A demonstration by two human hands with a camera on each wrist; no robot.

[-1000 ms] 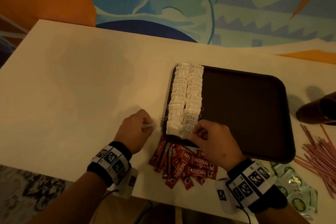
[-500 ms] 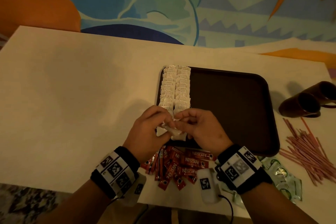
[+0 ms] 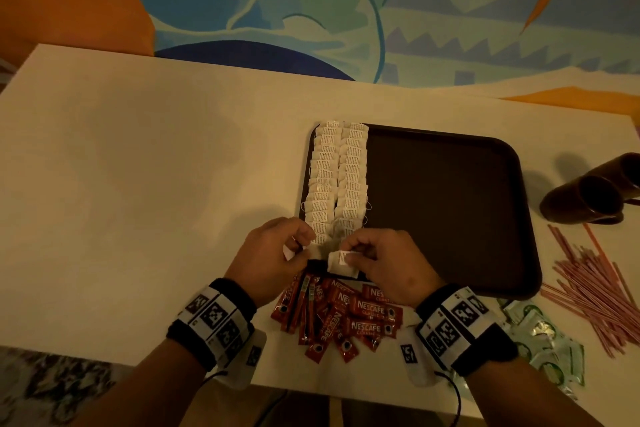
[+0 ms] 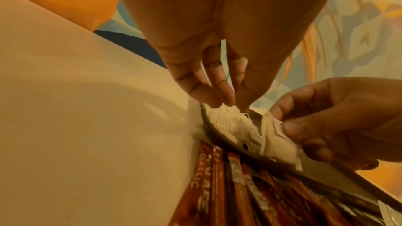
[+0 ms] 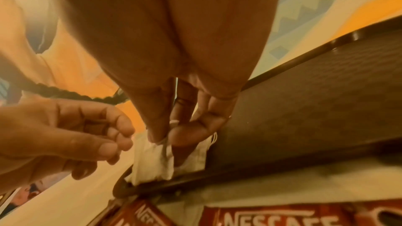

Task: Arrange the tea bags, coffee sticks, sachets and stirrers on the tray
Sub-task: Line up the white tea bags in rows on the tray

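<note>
A dark brown tray [image 3: 446, 211] carries two columns of white tea bags [image 3: 337, 177] along its left side. Both hands are at the tray's near left corner. My right hand [image 3: 346, 250] pinches one tea bag [image 3: 343, 265] by its top, hanging over the near rim at the end of the right column; the right wrist view shows that tea bag [image 5: 152, 159] under thumb and finger. My left hand [image 3: 301, 243] has its fingertips closed on the last tea bag [image 4: 226, 116] of the left column. Red coffee sticks [image 3: 339, 319] lie in a heap just below the tray.
Pink stirrers [image 3: 595, 288] are scattered right of the tray, with green sachets [image 3: 543, 340] near the table's front right edge. Two dark mugs [image 3: 588, 198] lie on their sides at the far right. The white table [image 3: 156, 184] stretches to the left.
My left hand came from the table beside the tray to meet the right hand. The hands have since parted slightly, and the right one now holds a tea bag by itself.
</note>
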